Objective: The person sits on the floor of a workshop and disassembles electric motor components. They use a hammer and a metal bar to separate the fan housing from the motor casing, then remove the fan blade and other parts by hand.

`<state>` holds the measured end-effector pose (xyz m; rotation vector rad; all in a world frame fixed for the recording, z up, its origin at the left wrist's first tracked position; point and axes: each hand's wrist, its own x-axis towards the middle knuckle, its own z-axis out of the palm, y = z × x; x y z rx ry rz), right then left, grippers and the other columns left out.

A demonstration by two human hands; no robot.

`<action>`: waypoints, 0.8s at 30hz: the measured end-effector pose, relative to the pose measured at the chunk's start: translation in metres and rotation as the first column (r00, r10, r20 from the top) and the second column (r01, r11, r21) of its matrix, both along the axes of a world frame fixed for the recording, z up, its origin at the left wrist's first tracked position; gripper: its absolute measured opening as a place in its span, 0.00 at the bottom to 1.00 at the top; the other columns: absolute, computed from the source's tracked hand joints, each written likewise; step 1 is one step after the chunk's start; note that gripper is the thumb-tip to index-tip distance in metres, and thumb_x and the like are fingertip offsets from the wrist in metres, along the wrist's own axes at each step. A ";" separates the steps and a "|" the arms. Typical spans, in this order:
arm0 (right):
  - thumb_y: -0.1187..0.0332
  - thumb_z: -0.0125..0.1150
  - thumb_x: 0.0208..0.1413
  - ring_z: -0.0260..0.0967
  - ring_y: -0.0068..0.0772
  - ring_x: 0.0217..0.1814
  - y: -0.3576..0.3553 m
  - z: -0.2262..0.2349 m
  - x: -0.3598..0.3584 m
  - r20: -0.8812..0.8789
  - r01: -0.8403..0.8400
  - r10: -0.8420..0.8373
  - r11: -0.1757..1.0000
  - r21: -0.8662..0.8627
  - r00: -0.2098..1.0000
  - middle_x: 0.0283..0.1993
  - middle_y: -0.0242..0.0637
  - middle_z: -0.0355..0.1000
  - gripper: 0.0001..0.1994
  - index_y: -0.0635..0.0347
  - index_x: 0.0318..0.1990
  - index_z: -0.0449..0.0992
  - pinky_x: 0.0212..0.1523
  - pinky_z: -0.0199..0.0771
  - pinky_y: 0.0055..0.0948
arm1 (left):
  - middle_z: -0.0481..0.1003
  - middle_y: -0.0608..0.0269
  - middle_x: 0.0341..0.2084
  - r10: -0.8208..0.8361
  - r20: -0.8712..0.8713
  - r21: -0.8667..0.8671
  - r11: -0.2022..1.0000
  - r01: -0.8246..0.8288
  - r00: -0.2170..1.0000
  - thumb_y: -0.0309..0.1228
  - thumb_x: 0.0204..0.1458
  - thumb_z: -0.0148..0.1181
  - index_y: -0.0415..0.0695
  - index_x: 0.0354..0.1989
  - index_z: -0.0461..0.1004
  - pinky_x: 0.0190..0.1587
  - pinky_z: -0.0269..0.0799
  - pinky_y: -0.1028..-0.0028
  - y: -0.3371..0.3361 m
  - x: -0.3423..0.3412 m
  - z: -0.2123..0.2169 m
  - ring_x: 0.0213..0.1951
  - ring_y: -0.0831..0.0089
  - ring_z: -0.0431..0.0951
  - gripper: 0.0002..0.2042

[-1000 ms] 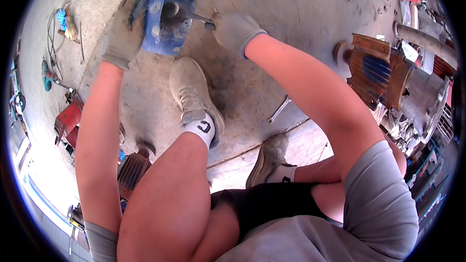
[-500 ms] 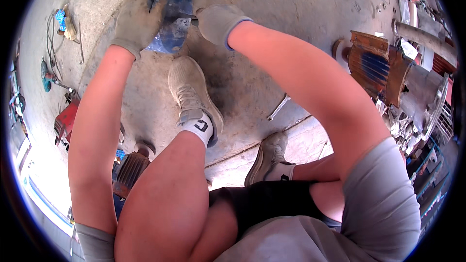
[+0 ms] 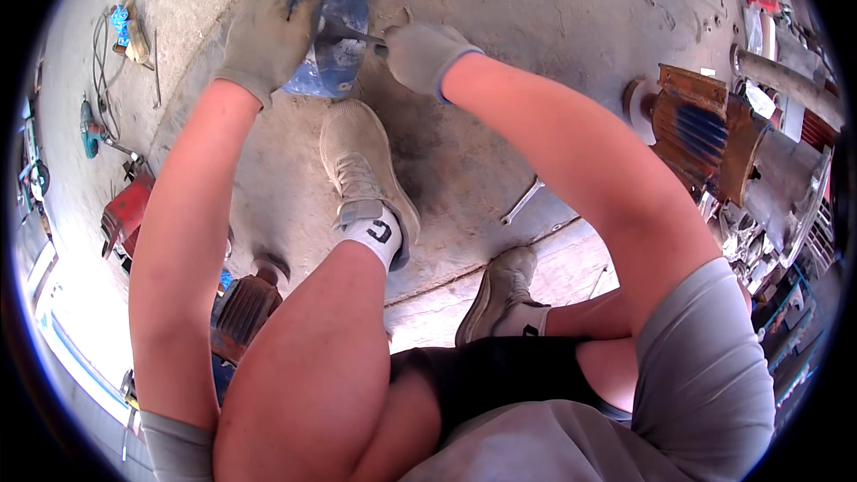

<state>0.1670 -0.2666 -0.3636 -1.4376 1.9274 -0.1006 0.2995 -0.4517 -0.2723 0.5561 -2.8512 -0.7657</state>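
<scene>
At the far side, my gloved left hand (image 3: 272, 31) is closed around the edge of a round blue metal plate (image 3: 346, 36), held tilted above the floor. The plate's paint is worn to pale patches and a few holes show near its rim. My gloved right hand (image 3: 428, 55) is closed on a narrow dark metal tool (image 3: 361, 37); its shaft points left to the plate's face. The tool's handle is mostly hidden in my fist, so its exact kind cannot be told. Whether its tip touches the plate is also unclear.
My shoe (image 3: 361, 156) stands just below the plate. A wrench (image 3: 522, 202) lies on the concrete floor. Rusty motor housings (image 3: 692, 125) crowd the right side. At left are a green drill (image 3: 90, 129), a cable (image 3: 100, 71) and a red metal part (image 3: 129, 211).
My right hand has drawn slightly away from the plate, and more of the tool's shaft shows. The plate is turned a little more face-on. The whole view has shifted slightly.
</scene>
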 end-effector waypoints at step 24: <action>0.67 0.54 0.67 0.85 0.54 0.54 -0.008 0.025 -0.002 0.024 0.023 -0.024 0.998 0.058 0.999 0.51 0.49 0.86 0.14 0.57 0.52 0.85 0.54 0.84 0.51 | 0.73 0.54 0.72 0.110 0.110 0.061 0.991 -0.118 0.988 0.40 0.74 0.48 0.53 0.75 0.70 0.78 0.62 0.60 -0.008 0.007 -0.004 0.74 0.52 0.68 0.24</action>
